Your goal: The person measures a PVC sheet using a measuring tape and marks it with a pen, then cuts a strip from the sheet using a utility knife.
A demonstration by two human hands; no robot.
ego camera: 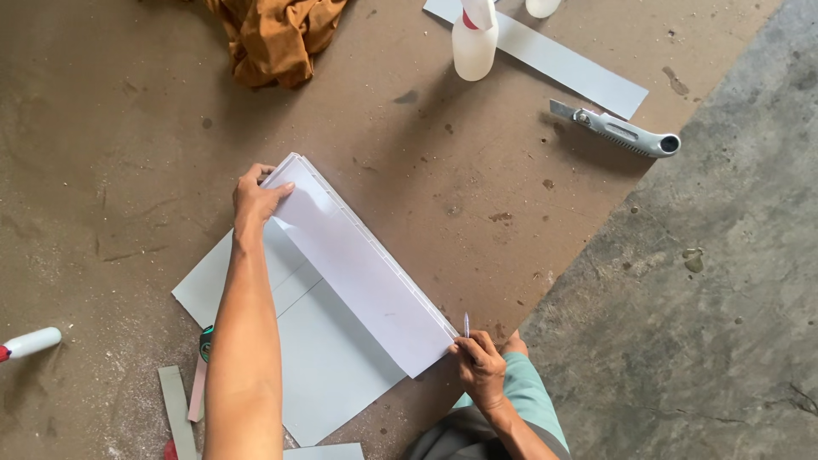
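Pressing down on the folded white sheet (362, 268), my left hand (256, 200) lies flat and open on its far corner, while my right hand (479, 365) is closed around a pen (466, 324) at its near corner. The sheet rests on a grey panel (328, 358) on the brown board floor (128, 170). Well apart lie a utility knife (615, 129), a spray bottle (474, 41) and an orange cloth (273, 34).

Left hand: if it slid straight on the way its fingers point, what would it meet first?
The left hand points up-right across the white panel's top end; beyond it lies bare brown board, seemingly free.
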